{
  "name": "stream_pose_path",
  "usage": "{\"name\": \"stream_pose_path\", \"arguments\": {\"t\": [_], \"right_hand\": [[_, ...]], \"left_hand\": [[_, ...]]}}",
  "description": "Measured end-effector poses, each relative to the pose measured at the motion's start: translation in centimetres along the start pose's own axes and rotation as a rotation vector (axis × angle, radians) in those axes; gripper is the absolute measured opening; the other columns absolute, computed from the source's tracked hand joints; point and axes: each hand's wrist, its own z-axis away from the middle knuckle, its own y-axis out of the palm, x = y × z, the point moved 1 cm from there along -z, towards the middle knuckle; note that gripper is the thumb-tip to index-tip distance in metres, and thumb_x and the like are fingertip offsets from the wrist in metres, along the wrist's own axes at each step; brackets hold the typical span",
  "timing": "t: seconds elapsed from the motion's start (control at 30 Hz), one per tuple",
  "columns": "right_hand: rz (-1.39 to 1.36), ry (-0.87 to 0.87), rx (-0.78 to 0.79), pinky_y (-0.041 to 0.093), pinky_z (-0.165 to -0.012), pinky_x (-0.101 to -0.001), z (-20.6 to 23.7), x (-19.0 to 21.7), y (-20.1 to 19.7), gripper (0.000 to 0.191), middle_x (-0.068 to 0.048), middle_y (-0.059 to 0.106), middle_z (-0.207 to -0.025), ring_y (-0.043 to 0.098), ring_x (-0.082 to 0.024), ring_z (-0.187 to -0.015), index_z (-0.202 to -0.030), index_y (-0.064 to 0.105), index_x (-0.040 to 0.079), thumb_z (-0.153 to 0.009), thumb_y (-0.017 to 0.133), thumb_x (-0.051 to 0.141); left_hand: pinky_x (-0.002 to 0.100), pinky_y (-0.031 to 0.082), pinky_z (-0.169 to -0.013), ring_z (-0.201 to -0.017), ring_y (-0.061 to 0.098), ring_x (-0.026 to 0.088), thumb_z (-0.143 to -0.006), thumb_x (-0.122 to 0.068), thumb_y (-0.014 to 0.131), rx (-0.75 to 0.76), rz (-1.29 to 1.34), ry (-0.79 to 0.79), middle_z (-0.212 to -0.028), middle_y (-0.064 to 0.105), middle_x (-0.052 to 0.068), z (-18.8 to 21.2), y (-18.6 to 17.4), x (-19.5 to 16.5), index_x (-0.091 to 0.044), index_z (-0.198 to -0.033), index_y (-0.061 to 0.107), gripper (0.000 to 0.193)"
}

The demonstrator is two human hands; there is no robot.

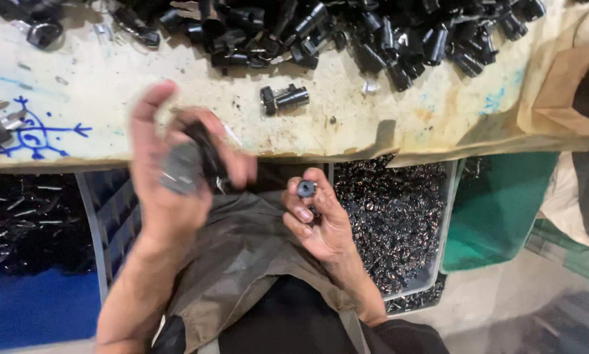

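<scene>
head camera looks steeply down, close over the lap and the worktable (pixel 176 92) edge ahead

Bench (pixel 176 85): worn, stained, matt, blue ink marks. Black tube parts (pixel 386 33): glossy plastic. Small cap (pixel 305 189) in right hand (pixel 317 219): dark, matt. Bin of small pieces (pixel 393 216): shiny metal. Lap cloth (pixel 242 255): dull, creased fabric.
</scene>
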Motion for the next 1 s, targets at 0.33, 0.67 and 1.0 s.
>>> {"name": "stream_pose_path", "arguments": {"t": [0.33, 0.67, 1.0], "right_hand": [[1.212, -0.763, -0.122, 0.055, -0.065, -0.0265, 1.6, 0.3, 4.0, 0.028, -0.013, 0.067, -0.104, 0.064, -0.016, -0.077, -0.119, 0.059, 0.004, -0.101, 0.072, 0.021], [1.740, -0.648, 0.151, 0.056, -0.075, -0.0320, 0.4, 1.4, 4.9, 0.022, -0.007, 0.070, -0.090, 0.067, -0.021, -0.084, -0.099, 0.072, 0.006, -0.083, 0.086, 0.011], [1.768, -0.755, 0.141, 0.058, -0.073, -0.0312, 1.0, 0.7, 4.2, 0.021, -0.006, 0.068, -0.092, 0.069, -0.019, -0.083, -0.096, 0.072, 0.005, -0.082, 0.086, 0.006]], "left_hand": [[0.034, 0.050, -0.059, -0.061, 0.061, 0.023, -0.076, -0.008, 0.070, 0.493, -1.036, 0.149, -0.073, 0.059, 0.007, 4.3, -0.6, 3.6, -0.003, -0.157, 0.029, 0.091], [0.042, 0.050, -0.057, -0.068, 0.068, 0.033, -0.064, -0.018, 0.073, 0.713, -1.138, 0.177, -0.076, 0.067, 0.011, 3.7, 0.1, 3.7, -0.002, -0.161, 0.027, 0.108], [0.040, 0.053, -0.060, -0.072, 0.068, 0.032, -0.055, -0.015, 0.071, 0.729, -1.115, 0.214, -0.087, 0.070, 0.011, 3.9, 0.6, 3.0, -0.004, -0.162, 0.023, 0.118]]}}
